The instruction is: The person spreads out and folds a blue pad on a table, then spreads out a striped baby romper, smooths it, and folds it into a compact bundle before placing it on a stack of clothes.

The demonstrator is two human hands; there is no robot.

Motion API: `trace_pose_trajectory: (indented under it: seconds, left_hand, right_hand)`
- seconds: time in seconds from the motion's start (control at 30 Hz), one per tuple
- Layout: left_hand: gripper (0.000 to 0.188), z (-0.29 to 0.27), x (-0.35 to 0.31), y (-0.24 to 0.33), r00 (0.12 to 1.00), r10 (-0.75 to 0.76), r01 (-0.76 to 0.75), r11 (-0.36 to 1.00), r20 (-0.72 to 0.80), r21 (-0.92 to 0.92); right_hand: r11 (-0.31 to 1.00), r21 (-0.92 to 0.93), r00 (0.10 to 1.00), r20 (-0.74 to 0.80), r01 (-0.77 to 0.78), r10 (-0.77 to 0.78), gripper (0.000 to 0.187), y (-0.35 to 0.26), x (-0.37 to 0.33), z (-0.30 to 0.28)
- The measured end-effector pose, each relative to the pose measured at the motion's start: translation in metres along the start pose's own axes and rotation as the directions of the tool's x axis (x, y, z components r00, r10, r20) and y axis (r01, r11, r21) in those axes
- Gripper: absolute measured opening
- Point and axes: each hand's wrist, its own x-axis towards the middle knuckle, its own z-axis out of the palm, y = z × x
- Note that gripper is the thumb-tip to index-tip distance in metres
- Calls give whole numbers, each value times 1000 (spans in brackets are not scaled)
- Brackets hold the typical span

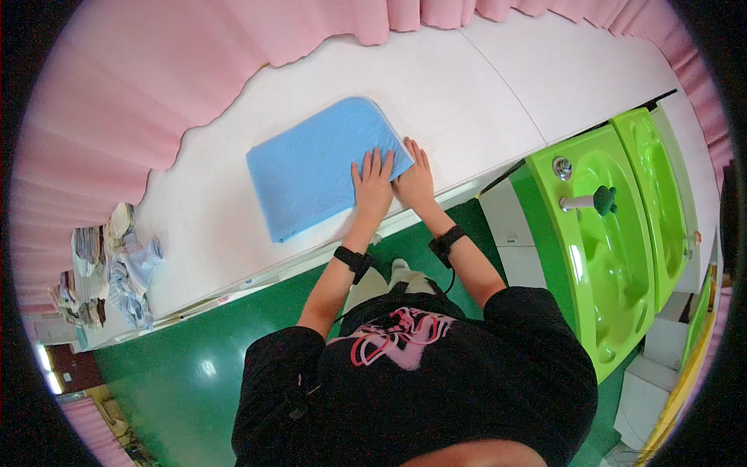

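A blue folded sheet of smooth, thin-looking material (307,171) lies flat on the white tabletop (210,257). It makes a neat pad with one rounded far corner and a pale edge at the right. My left hand (373,185) rests palm down on its near right part, fingers stretched out and slightly spread. Against the pad's right corner is my right hand (417,177), its fingers extended along the edge on the white surface. Part of that corner is hidden by my hands. Each wrist wears a black strap.
Green double sink basins (615,257) with a frog-like tap knob (604,200) stand at the right. Piles of folded cloths (128,268) sit at the table's left end. Pink curtains (202,54) hang along the far side. Below is a green floor (187,381).
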Motion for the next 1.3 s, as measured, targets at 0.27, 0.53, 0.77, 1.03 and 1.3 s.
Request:
trace_pose_trajectory:
  seconds: [0.27, 0.53, 0.77, 1.03, 1.3]
  left_hand:
    - [44, 5, 2, 1, 993, -26, 34, 997, -118, 65]
    - [49, -7, -4, -1, 999, 39, -37, 997, -33, 69]
    - [45, -16, -30, -63, 996, -84, 89, 981, -37, 172]
    - [49, -55, -85, -150, 894, -390, 445, 826, -219, 346]
    - [52, -66, -95, -162, 819, -515, 573, 759, -253, 310]
  right_hand:
    - [995, 102, 1000, -18, -19, 21, 39, 6, 2, 0]
    - [548, 778, 872, 0, -307, 489, 37, 44, 17, -30]
    - [995, 8, 976, 194, 99, -99, 43, 16, 1, -5]
    - [984, -66, 973, 171, 168, -155, 43, 7, -1, 2]
    - [993, -28, 975, 191, 118, -111, 43, 3, 1, 4]
